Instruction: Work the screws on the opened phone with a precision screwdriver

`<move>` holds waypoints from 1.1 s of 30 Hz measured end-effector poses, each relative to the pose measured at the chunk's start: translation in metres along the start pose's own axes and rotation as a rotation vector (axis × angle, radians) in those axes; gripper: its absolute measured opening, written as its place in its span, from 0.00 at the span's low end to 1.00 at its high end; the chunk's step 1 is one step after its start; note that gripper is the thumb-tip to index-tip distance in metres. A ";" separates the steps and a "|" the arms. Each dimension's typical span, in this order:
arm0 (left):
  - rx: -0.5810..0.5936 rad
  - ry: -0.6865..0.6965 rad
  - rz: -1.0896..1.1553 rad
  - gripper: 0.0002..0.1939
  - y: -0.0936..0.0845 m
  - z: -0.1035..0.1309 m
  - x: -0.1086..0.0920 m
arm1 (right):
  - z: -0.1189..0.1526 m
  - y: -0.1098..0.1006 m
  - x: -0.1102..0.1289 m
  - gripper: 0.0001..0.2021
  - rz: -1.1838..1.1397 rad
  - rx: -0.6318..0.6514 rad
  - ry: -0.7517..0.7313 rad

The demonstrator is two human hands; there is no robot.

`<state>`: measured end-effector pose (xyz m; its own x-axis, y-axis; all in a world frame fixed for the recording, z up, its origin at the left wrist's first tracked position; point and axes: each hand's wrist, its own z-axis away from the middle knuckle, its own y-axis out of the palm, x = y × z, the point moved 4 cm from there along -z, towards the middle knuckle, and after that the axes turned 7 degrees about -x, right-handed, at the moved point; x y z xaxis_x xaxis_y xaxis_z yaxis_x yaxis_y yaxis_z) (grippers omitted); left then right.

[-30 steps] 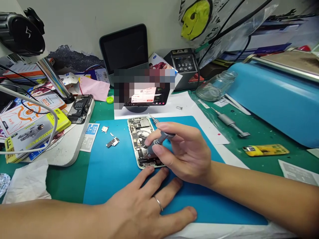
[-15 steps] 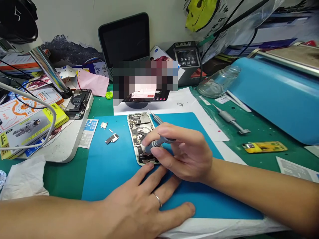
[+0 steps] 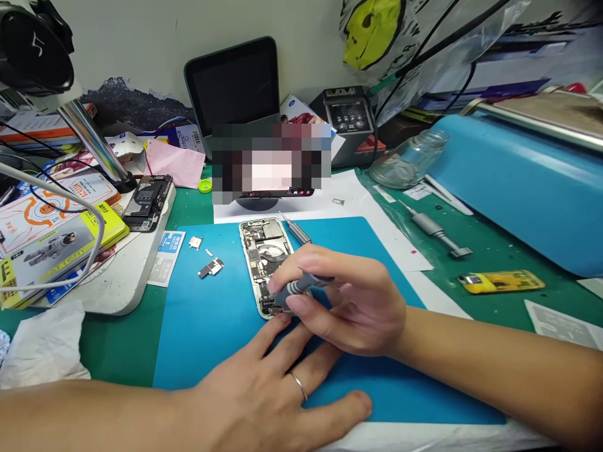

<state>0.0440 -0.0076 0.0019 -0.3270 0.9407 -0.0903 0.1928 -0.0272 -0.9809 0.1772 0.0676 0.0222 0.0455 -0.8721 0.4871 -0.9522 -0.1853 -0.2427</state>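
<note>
An opened phone (image 3: 264, 251) lies on a blue mat (image 3: 198, 339), its inner parts showing. My right hand (image 3: 353, 301) grips a grey screwdriver (image 3: 294, 289) between thumb and fingers over the phone's lower end; the tool's tip is hidden. My left hand (image 3: 282, 389) is spread on the mat, a ring on one finger, with a fingertip at the phone's bottom edge. Behind my right hand lies a second grey screwdriver (image 3: 298, 232). Small metal parts (image 3: 211, 268) rest left of the phone.
A white stand base (image 3: 127, 276) at the left carries another opened phone (image 3: 148, 204) and a yellow box (image 3: 61, 248). A propped screen (image 3: 233, 88), a glass jar (image 3: 409, 160) and a grey tool (image 3: 431, 227) lie beyond the mat.
The whole view has shifted slightly, so the desk sits a little lower. My right hand and the screwdriver have shifted slightly, still over the phone's lower end; my left hand stays spread.
</note>
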 end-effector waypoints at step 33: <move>0.025 -0.017 0.065 0.39 -0.002 -0.004 0.000 | 0.001 -0.001 -0.001 0.32 -0.019 -0.008 0.040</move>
<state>0.0474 -0.0067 0.0043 -0.3305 0.9308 -0.1565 0.1906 -0.0966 -0.9769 0.1782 0.0682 0.0210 0.0516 -0.8498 0.5246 -0.9538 -0.1976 -0.2264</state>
